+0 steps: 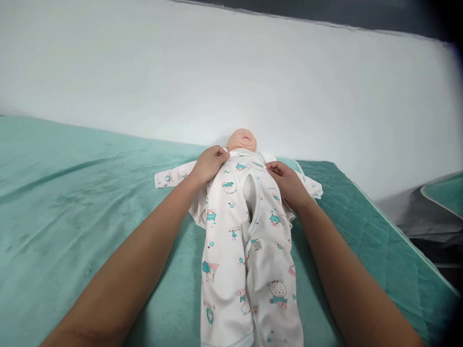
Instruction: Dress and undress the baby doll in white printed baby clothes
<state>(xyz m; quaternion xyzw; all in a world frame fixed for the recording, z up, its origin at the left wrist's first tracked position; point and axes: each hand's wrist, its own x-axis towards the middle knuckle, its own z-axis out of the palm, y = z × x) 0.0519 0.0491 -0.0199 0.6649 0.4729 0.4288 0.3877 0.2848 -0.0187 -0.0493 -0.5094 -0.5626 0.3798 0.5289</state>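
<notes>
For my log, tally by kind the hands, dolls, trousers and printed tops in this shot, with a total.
Hands: 2 (left hand, right hand)
Doll: 1
Trousers: 1 pair
Printed top: 1, partly hidden
Total: 5

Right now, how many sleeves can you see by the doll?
2. One sleeve sticks out past the left hand, the other sleeve past the right hand. Part of each is hidden.
</notes>
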